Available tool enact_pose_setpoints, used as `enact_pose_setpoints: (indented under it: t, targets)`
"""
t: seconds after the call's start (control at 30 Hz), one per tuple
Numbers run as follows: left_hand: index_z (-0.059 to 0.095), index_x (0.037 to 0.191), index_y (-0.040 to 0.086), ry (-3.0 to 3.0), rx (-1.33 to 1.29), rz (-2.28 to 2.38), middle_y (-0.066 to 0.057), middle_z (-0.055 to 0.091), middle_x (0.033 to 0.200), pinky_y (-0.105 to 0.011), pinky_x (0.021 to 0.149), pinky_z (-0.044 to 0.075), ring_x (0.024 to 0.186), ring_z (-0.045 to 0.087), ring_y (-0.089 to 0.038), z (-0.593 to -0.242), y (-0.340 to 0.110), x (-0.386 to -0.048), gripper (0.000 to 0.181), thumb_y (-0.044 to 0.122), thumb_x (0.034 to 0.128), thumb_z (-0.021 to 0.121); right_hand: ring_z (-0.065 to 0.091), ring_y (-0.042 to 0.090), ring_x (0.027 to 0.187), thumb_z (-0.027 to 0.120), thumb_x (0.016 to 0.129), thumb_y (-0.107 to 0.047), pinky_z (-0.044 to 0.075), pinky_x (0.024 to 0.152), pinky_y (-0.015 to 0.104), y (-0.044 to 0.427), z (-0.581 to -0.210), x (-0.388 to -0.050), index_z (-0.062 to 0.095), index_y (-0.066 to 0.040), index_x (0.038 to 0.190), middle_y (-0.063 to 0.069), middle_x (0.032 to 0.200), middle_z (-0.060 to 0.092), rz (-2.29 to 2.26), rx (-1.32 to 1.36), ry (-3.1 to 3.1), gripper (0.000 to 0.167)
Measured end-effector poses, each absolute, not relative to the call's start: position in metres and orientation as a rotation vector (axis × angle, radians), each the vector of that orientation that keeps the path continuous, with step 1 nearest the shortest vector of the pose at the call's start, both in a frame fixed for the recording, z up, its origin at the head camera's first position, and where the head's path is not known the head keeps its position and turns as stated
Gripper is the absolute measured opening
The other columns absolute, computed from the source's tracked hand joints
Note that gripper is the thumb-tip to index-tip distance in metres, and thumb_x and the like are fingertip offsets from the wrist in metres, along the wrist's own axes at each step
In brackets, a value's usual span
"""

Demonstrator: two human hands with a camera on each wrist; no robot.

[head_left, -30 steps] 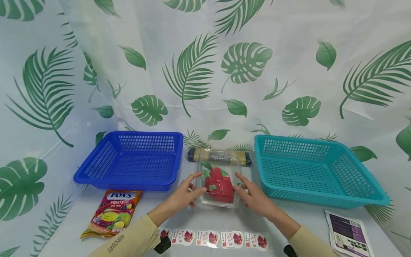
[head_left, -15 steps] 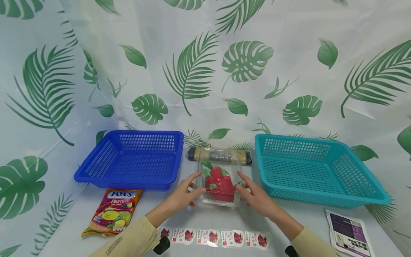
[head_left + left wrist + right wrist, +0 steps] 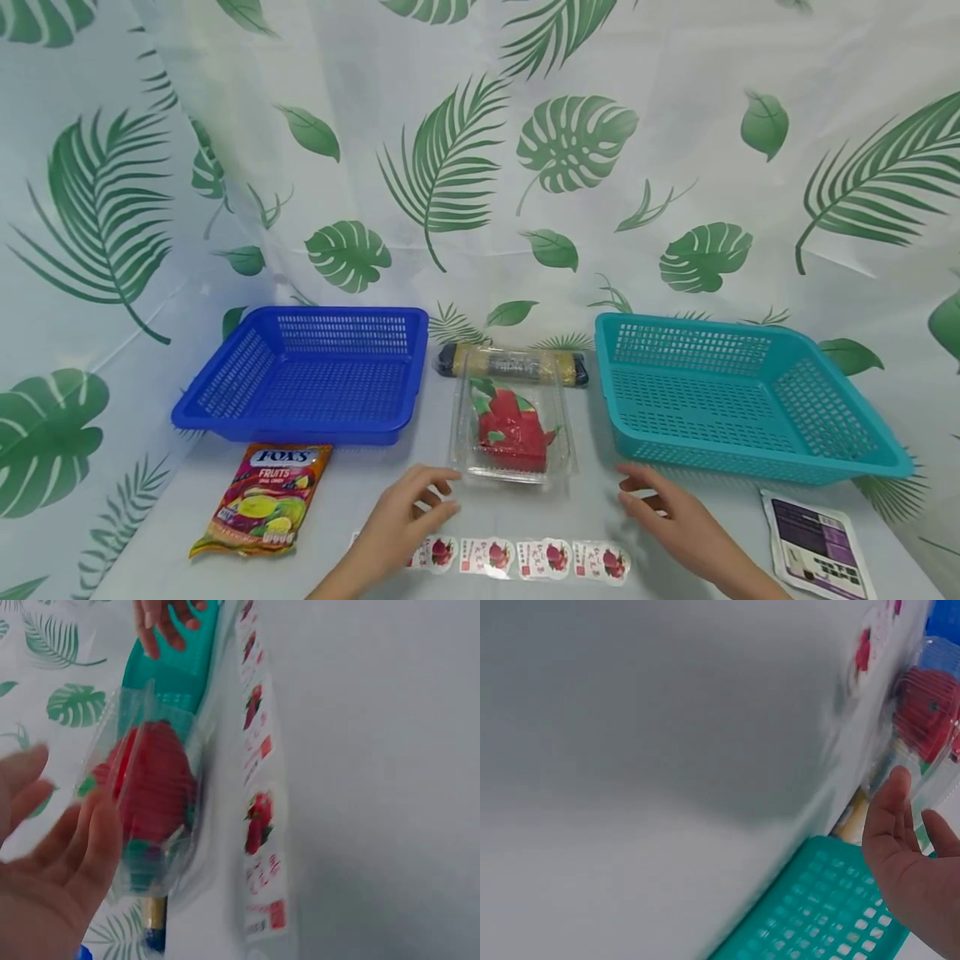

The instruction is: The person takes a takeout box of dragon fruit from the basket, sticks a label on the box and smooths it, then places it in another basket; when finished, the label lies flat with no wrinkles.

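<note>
From my remote seat I count two hands, one box, one fruit, two baskets, three other packs and one strip of stickers. The clear plastic hinged box [image 3: 510,477] sits mid-table on the white tabletop [image 3: 577,512], with a red, green-tipped dragon fruit [image 3: 513,425] inside. I see the left hand [image 3: 405,512] near its near left corner and the right hand [image 3: 667,517] out to its near right, both apart from the box. Each has its fingers loosely bent and released, grasping nothing.

On the near side I count four dragon-fruit stickers clearly on the white paper strip [image 3: 521,558]; its left end is partly behind the left hand. Far left is the deep-blue plastic lattice basket [image 3: 300,432], far right the teal plastic lattice basket [image 3: 712,458]. One yellow-and-black wrapped cylindrical pack [image 3: 450,360] lies at the box's far end.

Only my head view shows the orange-and-purple candy bag [image 3: 262,500], near left, and the white-and-purple flat pouch [image 3: 813,546], near right. The left wrist view catches both hands, with the fruit side-on and blurred; the right wrist view shows just the right one, close by the teal lattice.
</note>
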State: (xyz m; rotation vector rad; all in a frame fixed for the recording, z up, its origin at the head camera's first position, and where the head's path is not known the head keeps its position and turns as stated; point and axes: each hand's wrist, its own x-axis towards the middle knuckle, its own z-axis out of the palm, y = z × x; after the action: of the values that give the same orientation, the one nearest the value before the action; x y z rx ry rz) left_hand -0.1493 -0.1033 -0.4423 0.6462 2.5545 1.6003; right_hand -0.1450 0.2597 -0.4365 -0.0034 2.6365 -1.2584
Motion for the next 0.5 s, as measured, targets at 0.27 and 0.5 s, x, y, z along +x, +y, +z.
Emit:
enact_pose_setpoints:
  t: [0.27,0.5]
  targets:
    - [0.064,0.123,0.004,2.303,1.067,1.434,-0.011,0.063,0.107,-0.018,0.072,0.052,0.089,0.060,-0.001,-0.459,-0.070,-0.148,0.034,0.018,0.0932,0.067,0.061,0.017,0.091,0.064,0.095,-0.024,0.051,0.074,0.027,0.286,-0.457,-0.135,0.060,0.004,0.119,0.011,0.112,0.065,-1.203,-0.232,2.530,0.038]
    - [0.070,0.116,0.008,2.416,1.324,1.039,0.003,0.063,0.097,-0.007,0.069,0.045,0.081,0.055,0.008,-0.465,-0.028,-0.160,0.026,0.016,0.0914,0.070,0.056,0.007,0.085,0.070,0.091,-0.024,0.050,0.073,0.023,0.284,-0.469,-0.134,0.062,0.003,0.116,0.006,0.107,0.063,-1.157,-0.321,2.462,0.038]
